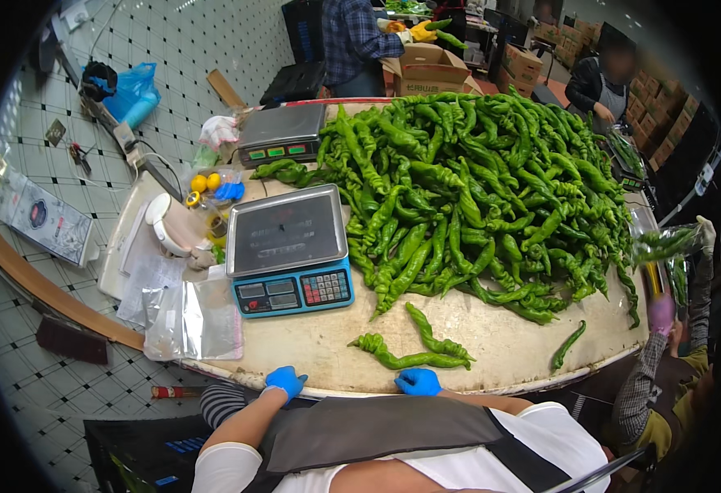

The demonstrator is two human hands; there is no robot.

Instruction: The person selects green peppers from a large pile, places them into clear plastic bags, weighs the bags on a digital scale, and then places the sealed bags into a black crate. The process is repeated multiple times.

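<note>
My left hand (pixel 286 382), in a blue glove, rests at the table's near edge, below the blue digital scale (pixel 286 252); no object shows in it. My right hand (pixel 419 382), gloved in blue too, lies on the same edge with its fingers curled, just below a long twisted green pepper (pixel 403 357). Another green pepper (pixel 431 336) lies right above that one. A large heap of green peppers (pixel 471 197) covers the middle and right of the table (pixel 335 345). The scale's metal tray bears nothing. Clear plastic bags (pixel 194 320) lie left of the scale.
A second scale (pixel 283 132) stands behind the first. A small pepper (pixel 568 345) lies near the right front edge. At right, a co-worker's gloved hand (pixel 662 313) is near a bag of peppers (pixel 668 243). Other people stand beyond the table, one beside an open carton (pixel 431 71).
</note>
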